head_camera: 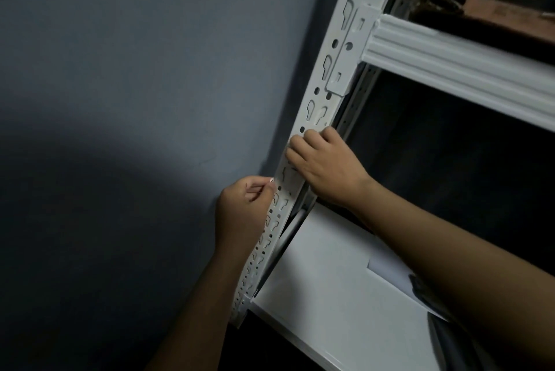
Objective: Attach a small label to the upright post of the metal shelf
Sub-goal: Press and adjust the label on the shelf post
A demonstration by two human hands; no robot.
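Nearest to us, two bare forearms reach up from the bottom edge toward a white metal shelf. Under the right forearm lies the white shelf board [324, 274], with a sheet of white paper [387, 276] resting on it and a dark object at the board's right edge that we cannot make out.

Our left hand [243, 208] sits just beside the left edge of the upright post [288, 178], its fingers curled inward with thumb and fingertips pinched together against the post's edge. A tiny pale speck shows at those fingertips; it may be the small label [271, 180], but it is too small for us to be sure, and we cannot tell whether it already touches the metal.

A little higher, our right hand [326, 164] rests on the front face of the same post, fingers bent at the knuckles and pressing against the perforated metal, covering a few of the keyhole slots.

Further up, the post continues at a tilt through the view, and a white ribbed crossbeam [456, 64] hooks into it by a bracket. Beyond the beam, an upper shelf holds a brownish object [507, 14] in shadow. To the left of everything stands a grey-blue wall [135, 70], darker toward the bottom.
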